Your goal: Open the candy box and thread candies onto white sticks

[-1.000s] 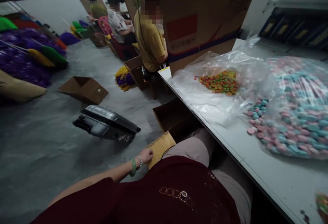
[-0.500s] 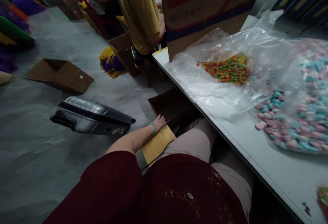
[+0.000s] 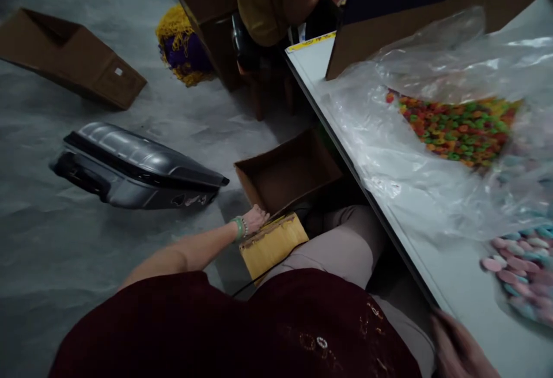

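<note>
My left hand, with a green bangle and a beaded bracelet at its wrist, has its fingers bent over the near rim of an open cardboard box. The box sits on the floor, partly under the table, and its inside looks bare brown. Just below that hand is a yellow wooden stool with a worn edge, beside my leg. At the lower right, my right hand is at the table edge, smeared by motion; its fingers do not show clearly.
On the white table lie a clear plastic bag, bright ring-shaped pieces and pink and blue discs. A grey suitcase and another carton stand left. A person in a yellow shirt sits ahead.
My view has shifted downward and right. The left hand's fingers, spread before, now bend at the box rim, and the box shows further out from the table. My right hand has come into view.
</note>
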A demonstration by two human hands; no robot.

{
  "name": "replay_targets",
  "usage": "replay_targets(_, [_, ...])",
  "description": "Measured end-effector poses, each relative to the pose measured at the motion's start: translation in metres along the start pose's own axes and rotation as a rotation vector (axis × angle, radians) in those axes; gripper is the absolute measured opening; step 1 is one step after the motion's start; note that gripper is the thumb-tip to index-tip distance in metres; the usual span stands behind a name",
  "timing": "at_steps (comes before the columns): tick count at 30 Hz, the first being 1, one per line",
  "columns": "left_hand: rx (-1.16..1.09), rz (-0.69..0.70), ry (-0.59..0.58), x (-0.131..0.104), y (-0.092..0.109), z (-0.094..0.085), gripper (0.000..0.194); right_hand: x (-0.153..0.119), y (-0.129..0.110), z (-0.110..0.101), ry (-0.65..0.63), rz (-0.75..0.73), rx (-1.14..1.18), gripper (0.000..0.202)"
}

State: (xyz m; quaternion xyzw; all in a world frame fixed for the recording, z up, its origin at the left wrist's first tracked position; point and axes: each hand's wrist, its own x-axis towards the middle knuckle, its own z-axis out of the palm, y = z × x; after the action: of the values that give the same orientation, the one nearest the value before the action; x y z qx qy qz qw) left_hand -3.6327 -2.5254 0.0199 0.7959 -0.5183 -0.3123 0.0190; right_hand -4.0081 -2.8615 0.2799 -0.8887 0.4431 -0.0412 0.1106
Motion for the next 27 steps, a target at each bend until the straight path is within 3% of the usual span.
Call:
replay_targets(3, [-0.092,-0.059,-0.128,-0.014,-0.005,-0.005,0.023,0.073,-0.106,0.048,-0.249,-0.366,0.058,0.034])
replay_targets(5, [-0.154,-0.086,-0.207,-0.012,-0.013,-0.021,0.017,0.114,-0.18,0.098,-0.465,-0.616,-0.057,0.038])
replay_targets(6, [-0.174,-0.122,-0.178,-0.008,-0.019,-0.032,0.019,0.128,-0.213,0.126,-0.527,-0.72,-0.129,0.04])
replay_targets(8, [-0.168,-0.273,0.031,0.005,-0.037,-0.059,0.031,0.144,-0.265,0.18,-0.626,-0.902,-0.229,0.049])
replay_targets(10, [-0.108,-0.507,0.312,0.023,-0.059,-0.083,0.045,0.147,-0.296,0.225,-0.726,-1.054,-0.287,0.06])
replay_targets(12, [-0.102,-0.721,0.425,0.042,-0.084,-0.099,0.057,0.146,-0.308,0.256,-0.828,-1.129,-0.331,0.062])
replay_targets(15, [-0.229,-0.867,0.299,0.069,-0.122,-0.108,0.055,0.147,-0.301,0.28,-0.924,-1.101,-0.343,0.056])
replay_targets(19, [-0.297,-0.895,0.211,0.083,-0.162,-0.105,0.044,0.152,-0.278,0.283,-1.015,-1.007,-0.283,0.054])
replay_targets(27, [-0.364,-0.829,0.126,0.079,-0.226,-0.106,0.041,0.142,-0.249,0.283,-1.077,-0.88,-0.276,0.055])
